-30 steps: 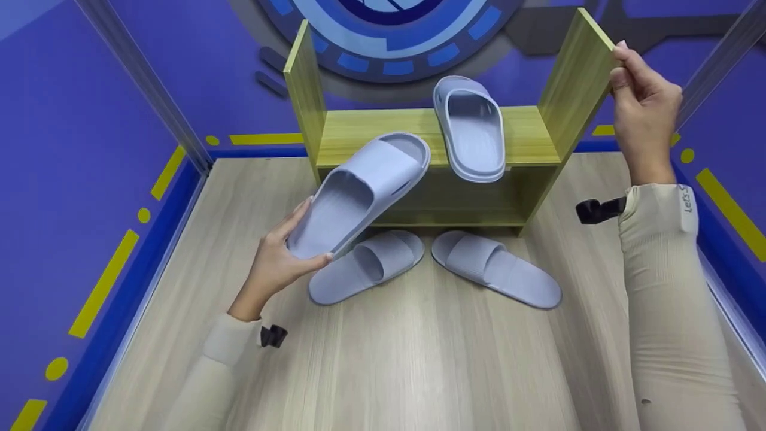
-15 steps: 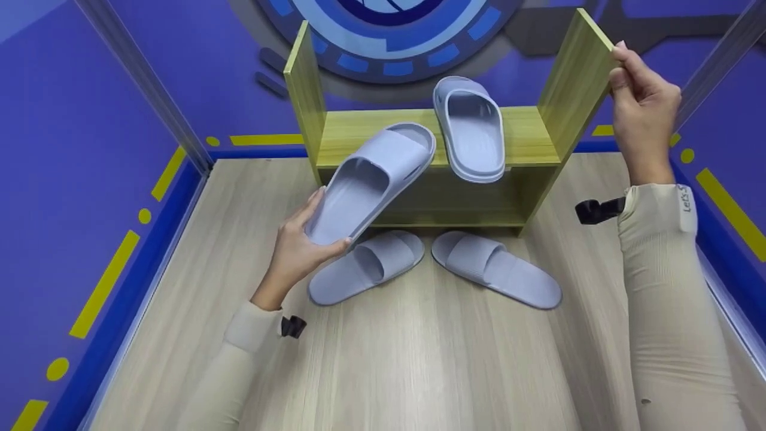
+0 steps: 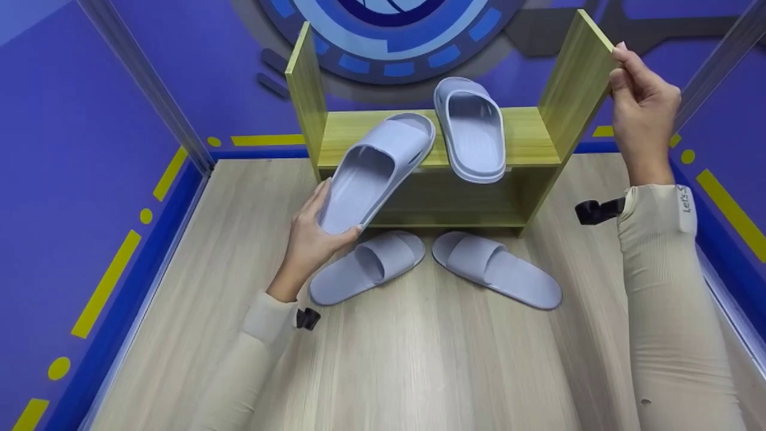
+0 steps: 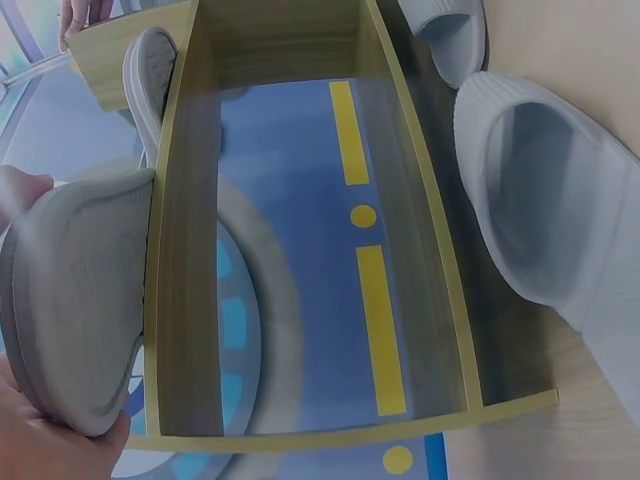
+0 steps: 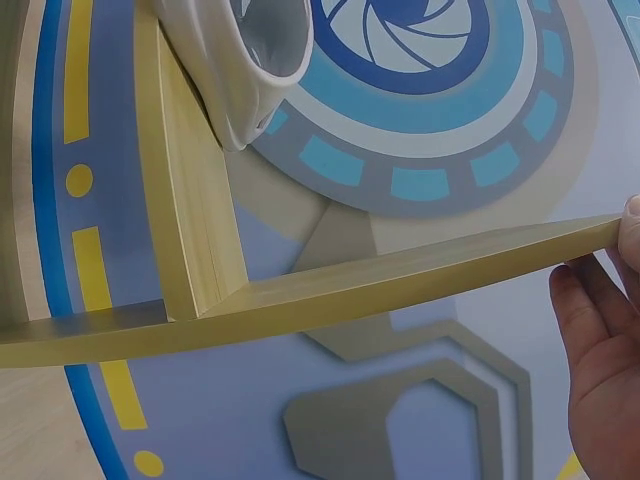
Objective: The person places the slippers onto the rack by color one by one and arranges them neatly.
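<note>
My left hand [image 3: 312, 233] grips a grey slide sandal [image 3: 359, 185] by its heel end, thumb on one side and fingers on the other. The sandal's toe overlaps the upper shelf of a wooden shoe rack [image 3: 347, 134] in the head view. On that shelf, to the right, sits a matching slide sandal [image 3: 476, 134], its heel jutting past the front edge. My right hand [image 3: 646, 99] pinches the top corner of the rack's right side panel [image 3: 577, 78]. In the left wrist view, the held sandal [image 4: 80, 290] is right at the shelf's edge.
Two ribbed grey slippers, a left one [image 3: 365, 269] and a right one [image 3: 499, 269], lie on the wood-patterned floor [image 3: 419, 359] in front of the rack. A blue patterned wall [image 3: 215, 72] stands close behind, with side walls left and right.
My left hand has carried the sandal up and to the right, toward the upper shelf. The right hand stays on the side panel, and the other footwear has not moved.
</note>
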`<state>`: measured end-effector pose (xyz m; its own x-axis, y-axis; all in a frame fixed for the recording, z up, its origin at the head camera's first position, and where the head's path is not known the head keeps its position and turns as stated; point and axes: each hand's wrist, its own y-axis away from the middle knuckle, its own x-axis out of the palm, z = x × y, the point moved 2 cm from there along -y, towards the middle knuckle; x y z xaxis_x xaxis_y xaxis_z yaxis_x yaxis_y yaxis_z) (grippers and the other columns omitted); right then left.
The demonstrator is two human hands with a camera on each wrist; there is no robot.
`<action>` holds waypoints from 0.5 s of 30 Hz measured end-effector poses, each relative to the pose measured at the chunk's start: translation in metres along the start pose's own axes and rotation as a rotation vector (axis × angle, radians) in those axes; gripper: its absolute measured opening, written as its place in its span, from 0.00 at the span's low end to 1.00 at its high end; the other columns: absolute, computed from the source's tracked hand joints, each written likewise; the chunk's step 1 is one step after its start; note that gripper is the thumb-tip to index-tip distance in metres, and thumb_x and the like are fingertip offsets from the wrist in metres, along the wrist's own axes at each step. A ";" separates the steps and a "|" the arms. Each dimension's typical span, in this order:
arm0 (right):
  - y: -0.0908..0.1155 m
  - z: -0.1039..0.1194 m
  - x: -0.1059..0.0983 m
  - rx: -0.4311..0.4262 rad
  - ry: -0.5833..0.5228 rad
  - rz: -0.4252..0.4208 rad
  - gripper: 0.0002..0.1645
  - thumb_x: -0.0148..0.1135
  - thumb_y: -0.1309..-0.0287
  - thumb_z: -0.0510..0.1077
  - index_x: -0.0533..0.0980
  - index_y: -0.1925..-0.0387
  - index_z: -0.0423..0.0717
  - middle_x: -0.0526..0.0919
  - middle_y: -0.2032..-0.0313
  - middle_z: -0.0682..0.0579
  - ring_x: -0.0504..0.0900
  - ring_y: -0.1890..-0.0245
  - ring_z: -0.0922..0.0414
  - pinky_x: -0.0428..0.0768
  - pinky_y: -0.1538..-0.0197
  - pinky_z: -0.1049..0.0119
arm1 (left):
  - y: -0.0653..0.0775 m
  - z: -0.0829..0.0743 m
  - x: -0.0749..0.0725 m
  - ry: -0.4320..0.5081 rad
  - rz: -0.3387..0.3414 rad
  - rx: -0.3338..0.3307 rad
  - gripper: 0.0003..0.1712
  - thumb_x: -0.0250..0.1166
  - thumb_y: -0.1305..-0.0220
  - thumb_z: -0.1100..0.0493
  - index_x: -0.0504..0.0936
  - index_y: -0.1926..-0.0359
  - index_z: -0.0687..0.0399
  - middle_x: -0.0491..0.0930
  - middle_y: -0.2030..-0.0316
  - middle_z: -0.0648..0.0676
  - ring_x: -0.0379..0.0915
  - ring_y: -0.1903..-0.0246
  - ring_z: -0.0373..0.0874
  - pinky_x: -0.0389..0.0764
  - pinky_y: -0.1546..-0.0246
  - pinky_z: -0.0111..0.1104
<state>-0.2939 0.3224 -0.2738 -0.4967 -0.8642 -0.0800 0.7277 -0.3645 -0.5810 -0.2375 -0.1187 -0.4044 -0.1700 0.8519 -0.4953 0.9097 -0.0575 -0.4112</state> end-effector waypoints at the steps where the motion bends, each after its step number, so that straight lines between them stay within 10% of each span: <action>1: 0.000 0.000 0.000 0.000 0.007 0.000 0.18 0.58 0.39 0.40 0.81 0.48 0.45 0.77 0.41 0.50 0.79 0.44 0.64 0.77 0.47 0.78 | -0.001 -0.001 0.001 0.000 -0.002 -0.003 0.53 0.77 0.57 0.53 0.63 0.30 0.60 0.64 0.32 0.65 0.61 0.33 0.57 0.63 0.33 0.49; 15: 0.001 0.001 0.000 0.005 0.032 0.001 0.19 0.57 0.38 0.41 0.80 0.46 0.47 0.77 0.40 0.51 0.82 0.51 0.65 0.77 0.50 0.79 | -0.016 -0.012 0.015 0.000 -0.037 -0.017 0.53 0.76 0.57 0.51 0.63 0.31 0.65 0.64 0.32 0.62 0.63 0.34 0.55 0.66 0.35 0.46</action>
<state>-0.2926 0.3214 -0.2741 -0.5104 -0.8533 -0.1066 0.7306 -0.3649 -0.5771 -0.2497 -0.0986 -0.3960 -0.2038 0.8535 -0.4796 0.9089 -0.0171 -0.4167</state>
